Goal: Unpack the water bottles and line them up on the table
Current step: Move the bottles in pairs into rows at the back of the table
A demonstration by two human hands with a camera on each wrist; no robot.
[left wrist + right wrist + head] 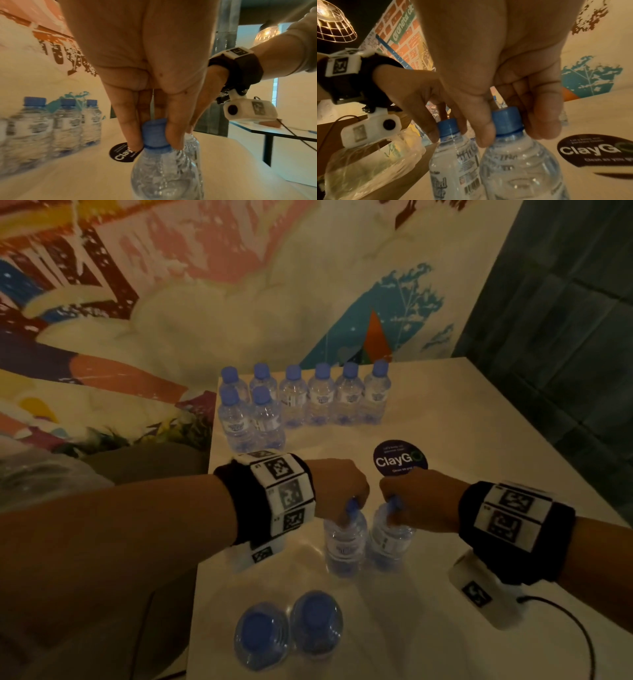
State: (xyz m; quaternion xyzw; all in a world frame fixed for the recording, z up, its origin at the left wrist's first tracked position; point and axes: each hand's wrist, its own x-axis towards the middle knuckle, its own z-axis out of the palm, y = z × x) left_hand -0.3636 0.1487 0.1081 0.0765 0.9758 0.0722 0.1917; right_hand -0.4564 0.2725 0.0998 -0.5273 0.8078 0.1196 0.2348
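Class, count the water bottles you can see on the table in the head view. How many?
12: six in the back row, two before its left end, one in each hand, two nearest.

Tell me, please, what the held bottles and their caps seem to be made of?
Bottles: thin clear plastic, probably; ribbed, glossy walls show the water through them. Caps: opaque blue plastic, matte, with a ring at the base. Each hand's fingers pinch one cap.

Head looks down; 2 wrist views close, sharing the sticker (400, 457).

Clear plastic bottles (344, 542), glossy white table (479, 412)
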